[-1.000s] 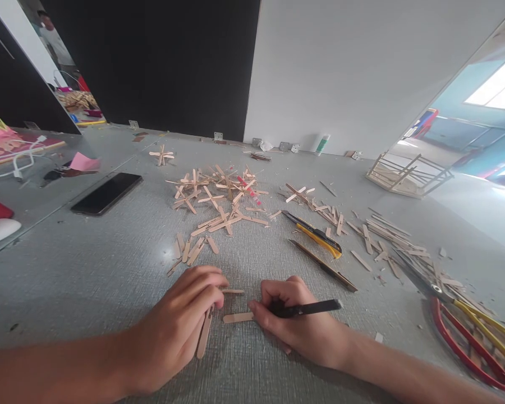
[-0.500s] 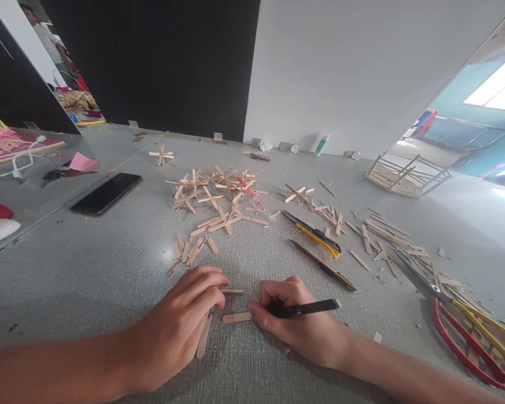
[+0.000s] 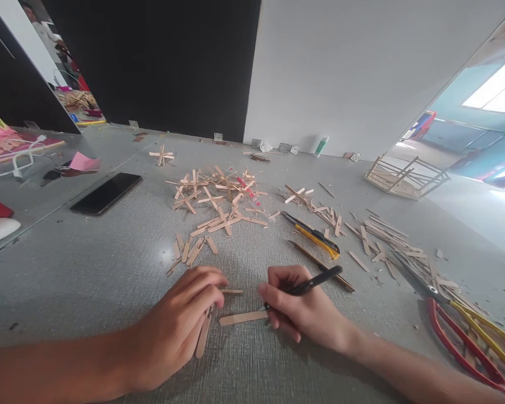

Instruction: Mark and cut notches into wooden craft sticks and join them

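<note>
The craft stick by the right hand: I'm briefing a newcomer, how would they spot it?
On the gray table, find the right hand holding a black pen. The craft stick lies near the pen's tip, rounded end pointing left. Two neighbouring sticks are by the left hand.

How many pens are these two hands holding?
1: the black pen, in the right hand. The palm of the left hand is hidden from view.

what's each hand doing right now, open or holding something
Left hand: half-curled at wooden sticks; whether it grips one cannot be told.
Right hand: closed around a black pen.
</note>
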Motion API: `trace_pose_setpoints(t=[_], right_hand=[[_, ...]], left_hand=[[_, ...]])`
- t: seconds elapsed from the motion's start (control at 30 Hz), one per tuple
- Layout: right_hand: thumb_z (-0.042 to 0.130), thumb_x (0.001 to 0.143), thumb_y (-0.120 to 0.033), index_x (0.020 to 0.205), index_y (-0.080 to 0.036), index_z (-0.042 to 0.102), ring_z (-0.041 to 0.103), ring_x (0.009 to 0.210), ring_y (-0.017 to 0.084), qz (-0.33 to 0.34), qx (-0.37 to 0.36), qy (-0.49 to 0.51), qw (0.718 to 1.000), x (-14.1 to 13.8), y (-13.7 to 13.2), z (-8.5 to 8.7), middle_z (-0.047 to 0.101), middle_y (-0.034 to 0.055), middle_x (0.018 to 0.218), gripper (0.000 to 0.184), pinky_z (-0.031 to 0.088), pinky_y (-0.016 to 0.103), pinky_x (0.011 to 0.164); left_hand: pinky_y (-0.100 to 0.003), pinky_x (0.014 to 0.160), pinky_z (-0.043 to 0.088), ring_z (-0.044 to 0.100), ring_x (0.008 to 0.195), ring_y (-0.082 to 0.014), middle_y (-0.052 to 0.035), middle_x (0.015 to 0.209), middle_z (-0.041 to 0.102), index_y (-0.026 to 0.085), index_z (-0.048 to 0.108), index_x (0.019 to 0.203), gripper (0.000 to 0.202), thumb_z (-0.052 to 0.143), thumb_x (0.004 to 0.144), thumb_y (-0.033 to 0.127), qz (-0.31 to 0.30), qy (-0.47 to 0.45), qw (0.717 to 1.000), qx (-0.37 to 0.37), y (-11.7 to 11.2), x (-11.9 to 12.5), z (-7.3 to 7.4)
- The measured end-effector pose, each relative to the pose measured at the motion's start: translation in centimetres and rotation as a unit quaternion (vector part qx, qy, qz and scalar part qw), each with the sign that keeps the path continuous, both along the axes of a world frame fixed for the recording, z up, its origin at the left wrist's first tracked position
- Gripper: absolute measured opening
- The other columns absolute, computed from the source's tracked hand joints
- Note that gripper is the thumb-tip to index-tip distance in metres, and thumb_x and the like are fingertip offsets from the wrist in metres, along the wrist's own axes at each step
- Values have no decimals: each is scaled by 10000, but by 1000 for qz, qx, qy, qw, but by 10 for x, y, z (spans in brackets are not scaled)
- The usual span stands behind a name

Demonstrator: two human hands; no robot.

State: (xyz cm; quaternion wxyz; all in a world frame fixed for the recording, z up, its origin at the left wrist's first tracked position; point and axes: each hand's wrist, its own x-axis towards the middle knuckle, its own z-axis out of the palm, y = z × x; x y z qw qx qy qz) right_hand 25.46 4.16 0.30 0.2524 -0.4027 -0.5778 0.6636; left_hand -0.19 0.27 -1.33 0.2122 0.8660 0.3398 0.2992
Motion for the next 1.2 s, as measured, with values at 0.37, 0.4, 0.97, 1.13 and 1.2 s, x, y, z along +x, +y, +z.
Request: trace_pose_setpoints(t=[0.37, 0.4, 0.97, 1.13, 1.2], right_hand=[[750, 890, -491, 656, -201, 489, 391, 340, 41, -29, 58, -23, 998, 1, -3, 7, 589, -29, 519, 455, 269, 166, 338], [753, 884, -492, 655, -204, 488, 399, 341, 46, -18, 66, -37, 997, 0, -5, 6, 564, -40, 509, 453, 276, 169, 337], [671, 937, -470, 630, -233, 404, 420, 344, 59, 62, 132, -147, 978, -8, -8, -2, 386, -91, 454, 471, 274, 160, 327], [690, 928, -500, 632, -234, 409, 415, 352, 57, 59, 122, -138, 981, -8, -9, -2, 406, -85, 467, 487, 294, 173, 343], [696, 918, -507, 633, -238, 406, 426, 354, 67, 55, 109, -138, 983, -8, -10, -2, 399, -85, 466, 487, 298, 184, 344]], left_hand=[[-378, 1001, 514, 544, 1180, -226, -96, 1171, 623, 169, 594, 1107, 376, 371, 925, -72, -44, 0, 999, -1, -1, 3, 4], [-395, 1021, 513, 540, 1199, -235, -99, 1184, 626, 170, 610, 1136, 402, 384, 910, -74, -52, 10, 999, -1, -1, 3, 5], [-477, 1056, 524, 528, 1261, -286, -139, 1275, 634, 166, 676, 1254, 499, 431, 889, -70, -68, 39, 996, 41, 0, 2, 5], [-478, 1041, 537, 543, 1246, -285, -133, 1244, 650, 172, 685, 1234, 500, 434, 878, -74, -65, 43, 996, 45, 1, 1, 7], [-483, 1041, 538, 540, 1249, -285, -133, 1247, 650, 175, 685, 1233, 501, 431, 878, -72, -64, 45, 996, 43, 1, 1, 6]])
